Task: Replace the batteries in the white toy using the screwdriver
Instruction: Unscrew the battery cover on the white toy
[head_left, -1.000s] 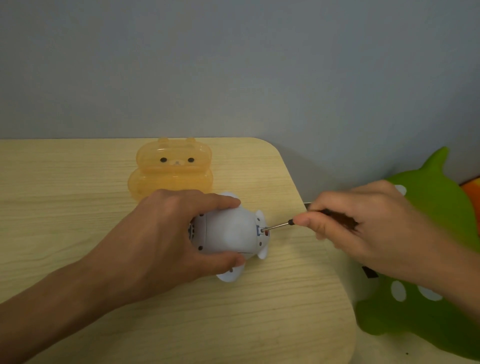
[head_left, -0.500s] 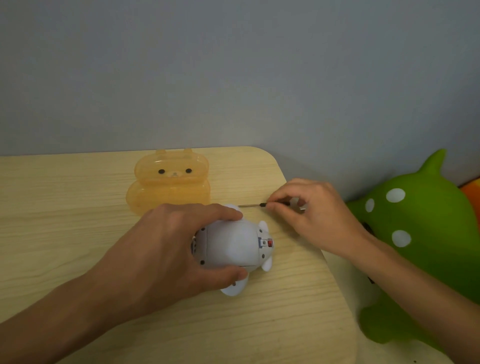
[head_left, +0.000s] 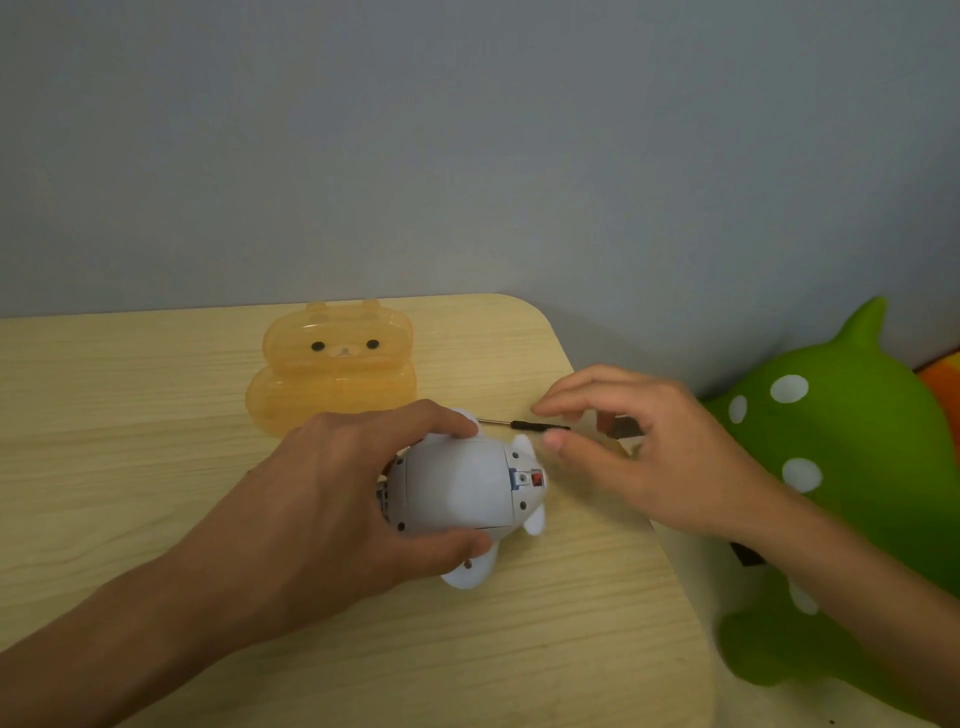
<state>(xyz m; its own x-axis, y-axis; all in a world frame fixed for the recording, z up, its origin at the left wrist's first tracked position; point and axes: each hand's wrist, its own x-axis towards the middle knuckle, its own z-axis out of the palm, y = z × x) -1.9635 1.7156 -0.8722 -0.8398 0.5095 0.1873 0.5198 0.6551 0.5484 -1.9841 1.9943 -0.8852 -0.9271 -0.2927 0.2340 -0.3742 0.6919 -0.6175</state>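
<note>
The white toy (head_left: 462, 488) lies on its side on the wooden table (head_left: 156, 441), its underside with a small red switch facing right. My left hand (head_left: 332, 499) grips the toy from the left, thumb below and fingers on top. The thin screwdriver (head_left: 524, 424) lies flat on the table just behind the toy, its tip pointing left. My right hand (head_left: 644, 457) hovers over the screwdriver's handle end, fingers spread and holding nothing; part of the dark handle shows under the palm.
An orange translucent bear-shaped case (head_left: 332, 364) stands on the table behind the toy. A green spotted inflatable toy (head_left: 841, 467) sits off the table's right edge, close to my right forearm. A grey wall rises behind the table.
My right hand pulled the screwdriver away from the toy's underside, laid it on the table behind the toy, and let go of it. My left hand kept its grip on the toy.
</note>
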